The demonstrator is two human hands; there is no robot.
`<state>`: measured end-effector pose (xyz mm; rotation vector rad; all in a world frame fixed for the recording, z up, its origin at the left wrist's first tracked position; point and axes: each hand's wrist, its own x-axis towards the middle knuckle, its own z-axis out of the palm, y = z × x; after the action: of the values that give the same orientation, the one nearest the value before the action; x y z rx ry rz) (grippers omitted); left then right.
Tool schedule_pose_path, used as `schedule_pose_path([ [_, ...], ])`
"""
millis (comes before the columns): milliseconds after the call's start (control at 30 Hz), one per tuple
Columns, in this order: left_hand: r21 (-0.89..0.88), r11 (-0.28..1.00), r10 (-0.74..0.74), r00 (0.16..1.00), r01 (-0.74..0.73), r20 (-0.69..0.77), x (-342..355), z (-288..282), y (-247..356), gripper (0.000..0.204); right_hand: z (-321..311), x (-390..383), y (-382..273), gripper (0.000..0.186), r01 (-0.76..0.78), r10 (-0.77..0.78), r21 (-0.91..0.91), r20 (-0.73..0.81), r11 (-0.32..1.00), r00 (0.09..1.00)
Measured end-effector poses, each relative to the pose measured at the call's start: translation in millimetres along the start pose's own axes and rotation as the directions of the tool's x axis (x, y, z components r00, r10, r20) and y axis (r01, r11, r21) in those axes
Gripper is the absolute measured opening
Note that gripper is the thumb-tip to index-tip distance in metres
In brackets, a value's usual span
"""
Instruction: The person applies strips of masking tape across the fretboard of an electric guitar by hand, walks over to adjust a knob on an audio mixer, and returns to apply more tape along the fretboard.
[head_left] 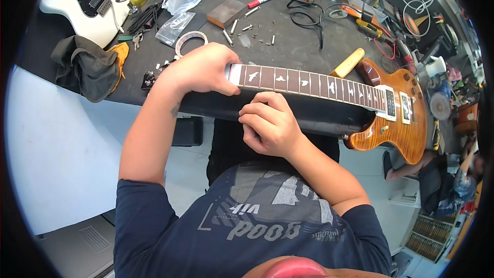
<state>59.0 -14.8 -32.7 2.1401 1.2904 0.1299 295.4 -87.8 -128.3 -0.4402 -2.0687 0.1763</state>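
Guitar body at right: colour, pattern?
The guitar body is glossy amber-orange with darker stripes; best seen in the head view.

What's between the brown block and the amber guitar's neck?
In the head view, small metal rods and a clear flat piece lie on the dark bench between the brown block and the neck.

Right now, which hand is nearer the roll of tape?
Left. The left hand, on the guitar neck, is beside the tape roll; the right hand is farther off, by the neck's near side.
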Motion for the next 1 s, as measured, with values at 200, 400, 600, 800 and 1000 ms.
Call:
schedule_pose_path([
  [200,0.435,0.899,0.074,0.957,0.058,-0.280,-8,21,30,0.030,3,0,0,0.028,0.035,-0.035,-0.005,0.024,0.999,0.999],
  [400,0.245,0.969,0.083,0.896,0.029,-0.435,-20,34,42,0.032,3,-1,3,0.028,0.015,-0.013,-0.036,0.035,0.999,0.999],
  [600,0.123,0.990,-0.035,0.970,0.066,-0.242,-19,11,32,0.045,2,0,-3,0.029,0.013,-0.013,-0.011,0.052,1.000,0.999],
  [800,0.371,0.919,-0.043,0.968,0.135,-0.246,-10,18,47,0.035,3,-4,0,0.030,0.007,-0.005,-0.041,0.048,0.999,0.999],
  [1000,0.328,0.944,0.077,0.956,0.021,-0.283,-3,24,47,0.040,6,-4,-2,0.027,0.009,-0.006,-0.054,0.064,0.999,0.998],
])
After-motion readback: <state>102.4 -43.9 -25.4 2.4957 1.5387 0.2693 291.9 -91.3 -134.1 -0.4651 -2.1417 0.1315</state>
